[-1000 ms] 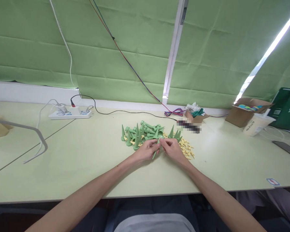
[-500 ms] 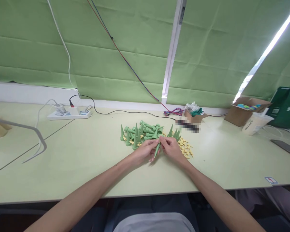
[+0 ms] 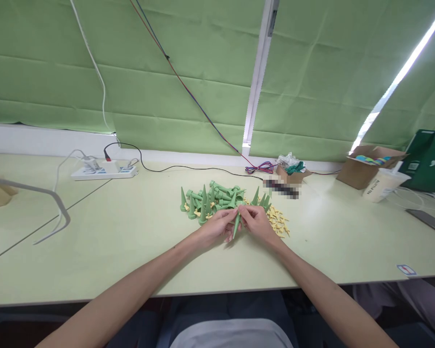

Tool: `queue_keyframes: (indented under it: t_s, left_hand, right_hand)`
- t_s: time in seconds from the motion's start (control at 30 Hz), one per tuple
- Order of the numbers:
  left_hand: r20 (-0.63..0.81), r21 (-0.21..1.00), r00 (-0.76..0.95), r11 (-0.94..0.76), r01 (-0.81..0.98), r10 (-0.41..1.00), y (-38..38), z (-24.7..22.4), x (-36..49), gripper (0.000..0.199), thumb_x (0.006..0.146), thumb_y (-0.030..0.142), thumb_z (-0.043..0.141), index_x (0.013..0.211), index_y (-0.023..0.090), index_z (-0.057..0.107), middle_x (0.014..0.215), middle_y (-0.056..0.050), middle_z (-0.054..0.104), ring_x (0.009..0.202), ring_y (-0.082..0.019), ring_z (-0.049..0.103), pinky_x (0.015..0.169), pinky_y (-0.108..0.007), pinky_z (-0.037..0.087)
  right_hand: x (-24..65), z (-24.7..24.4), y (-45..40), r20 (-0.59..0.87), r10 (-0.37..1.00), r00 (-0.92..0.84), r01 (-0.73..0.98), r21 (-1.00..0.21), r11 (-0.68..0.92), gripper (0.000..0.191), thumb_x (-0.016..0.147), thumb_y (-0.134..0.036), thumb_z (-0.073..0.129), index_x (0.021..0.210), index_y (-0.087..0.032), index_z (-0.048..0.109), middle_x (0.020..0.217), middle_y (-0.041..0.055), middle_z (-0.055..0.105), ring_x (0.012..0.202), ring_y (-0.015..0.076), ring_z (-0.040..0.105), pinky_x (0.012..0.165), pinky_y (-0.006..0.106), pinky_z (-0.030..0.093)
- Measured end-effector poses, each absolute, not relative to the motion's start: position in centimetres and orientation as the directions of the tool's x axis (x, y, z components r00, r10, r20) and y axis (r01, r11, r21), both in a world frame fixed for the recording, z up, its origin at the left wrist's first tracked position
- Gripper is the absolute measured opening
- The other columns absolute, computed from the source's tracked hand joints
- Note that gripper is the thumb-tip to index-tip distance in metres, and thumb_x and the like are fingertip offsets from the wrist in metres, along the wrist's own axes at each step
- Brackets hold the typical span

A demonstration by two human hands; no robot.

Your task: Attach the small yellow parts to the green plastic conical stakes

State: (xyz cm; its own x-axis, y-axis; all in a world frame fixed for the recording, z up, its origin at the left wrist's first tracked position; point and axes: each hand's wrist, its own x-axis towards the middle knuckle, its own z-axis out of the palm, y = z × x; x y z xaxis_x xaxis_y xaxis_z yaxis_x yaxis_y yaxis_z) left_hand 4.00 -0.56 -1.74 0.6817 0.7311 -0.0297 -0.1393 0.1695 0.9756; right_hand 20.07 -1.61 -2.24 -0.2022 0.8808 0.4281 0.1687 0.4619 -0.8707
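Observation:
Both hands meet over the near side of a pile of green plastic parts. Between them a green plant watering spike (image 3: 237, 227) points down toward me, its tip free below the fingers. My left hand (image 3: 219, 227) is closed on it from the left. My right hand (image 3: 256, 221) pinches at its upper end, and the fingertips hide what is there. Behind my left hand lie more green watering spikes (image 3: 221, 188), some standing point up, a few with yellow valves (image 3: 197, 212) on them. Small yellow valves (image 3: 278, 220) are spread beside my right hand.
A white power strip (image 3: 105, 171) stands at the back left, with a black cable running along the table (image 3: 112, 251). At the back are a small open box (image 3: 293, 176), a cardboard box (image 3: 358, 171), a drink cup (image 3: 382, 184) and a phone (image 3: 429, 221).
The spike between my hands has turned slightly, its tip shifting a little to the right and down. My hands stay in nearly the same place.

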Motion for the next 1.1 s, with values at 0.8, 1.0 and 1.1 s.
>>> queue_keyframes:
  t_s: [0.8,1.0,1.1]
  left_hand:
    - [0.108,0.989,0.604,-0.150,0.019,0.790,-0.3,-1.4,3.9,0.048,0.083,0.061,0.057,0.075,0.014,0.056,0.061,0.001,0.054,0.040,-0.005,0.041,0.040,-0.021,0.032]
    - [0.102,0.990,0.596,-0.142,0.021,0.797,-0.4,-1.3,3.9,0.046,0.084,0.058,0.058,0.075,0.013,0.057,0.061,0.001,0.052,0.041,-0.005,0.040,0.040,-0.020,0.030]
    - [0.091,0.991,0.595,-0.130,0.023,0.799,-0.5,-1.2,3.8,0.046,0.083,0.058,0.059,0.072,0.013,0.057,0.055,0.002,0.049,0.040,-0.005,0.039,0.040,-0.021,0.030]
  right_hand:
    - [20.2,-2.6,-1.7,0.493,0.859,-0.140,0.266,-0.816,0.512,0.047,0.092,-0.047,0.050,0.055,-0.019,0.046,0.047,-0.0030,0.043,0.046,0.0105,0.036,0.047,0.026,0.027]
    - [20.2,-2.8,-1.6,0.482,0.865,-0.139,0.282,-0.818,0.501,0.048,0.092,-0.049,0.050,0.054,-0.019,0.045,0.047,-0.0035,0.040,0.046,0.0102,0.034,0.046,0.026,0.026]
    - [20.2,-2.8,-1.6,0.482,0.865,-0.137,0.279,-0.819,0.500,0.048,0.092,-0.049,0.050,0.055,-0.019,0.045,0.047,-0.0035,0.040,0.046,0.0100,0.034,0.046,0.025,0.027]
